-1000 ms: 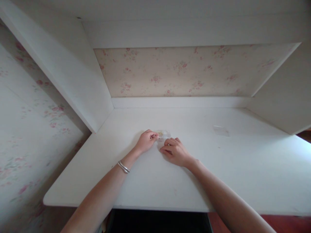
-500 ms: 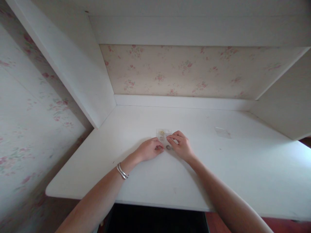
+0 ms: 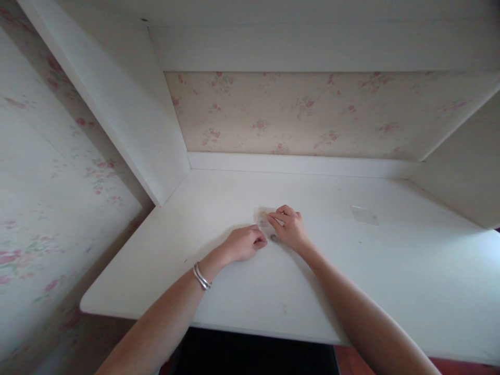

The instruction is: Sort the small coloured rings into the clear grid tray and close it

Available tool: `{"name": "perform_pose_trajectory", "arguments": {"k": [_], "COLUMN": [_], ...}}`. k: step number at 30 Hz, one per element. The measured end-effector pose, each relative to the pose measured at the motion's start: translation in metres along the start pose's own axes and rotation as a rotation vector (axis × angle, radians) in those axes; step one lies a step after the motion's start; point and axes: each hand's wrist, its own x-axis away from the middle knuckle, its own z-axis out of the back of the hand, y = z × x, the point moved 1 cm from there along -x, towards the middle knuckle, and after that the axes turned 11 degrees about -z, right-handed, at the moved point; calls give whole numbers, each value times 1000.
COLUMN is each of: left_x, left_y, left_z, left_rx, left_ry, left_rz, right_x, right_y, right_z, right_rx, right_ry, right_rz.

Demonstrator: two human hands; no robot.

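A small clear plastic bag [image 3: 258, 214] with tiny yellowish pieces lies on the white desk between my hands. My right hand [image 3: 288, 225] reaches over the bag's right side, thumb and forefinger pinched together at its surface; whatever sits between the fingertips is too small to make out. Just below the bag, my left hand [image 3: 245, 243] rests on the desk with its fingers curled in, and what they hold, if anything, is hidden. Between the two hands lies a small round grey ring-like item [image 3: 274, 238], partly beside my right palm. A silver bracelet [image 3: 202, 276] circles my left wrist.
Another flat clear plastic bag [image 3: 365, 215] lies to the right on the desk [image 3: 242, 297]. White side panels and a shelf [image 3: 297, 47] enclose the desk, with floral wallpaper behind. A dark object [image 3: 258, 351] shows below the front edge.
My right fingertips have moved slightly further over the bag, covering more of it. The left fingers have curled in more. The whole view has shifted a little.
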Motion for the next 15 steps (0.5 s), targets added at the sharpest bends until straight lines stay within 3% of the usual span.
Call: {"name": "perform_pose_trajectory", "arguments": {"k": [4,8,15], "left_x": [0,-3,-13], "left_y": [-3,-6,-7], "left_z": [-1,2,11], "left_rx": [57,165,192], "left_ry": [7,84,286], "left_rz": [16,65,101], "right_x": [4,12,18], "right_y": [11,16,2], "right_z": [17,32,39], "right_rx": [-94,-169,-76], "right_ry": [41,-83,-316], "right_rz": [-90,-118,114]}}
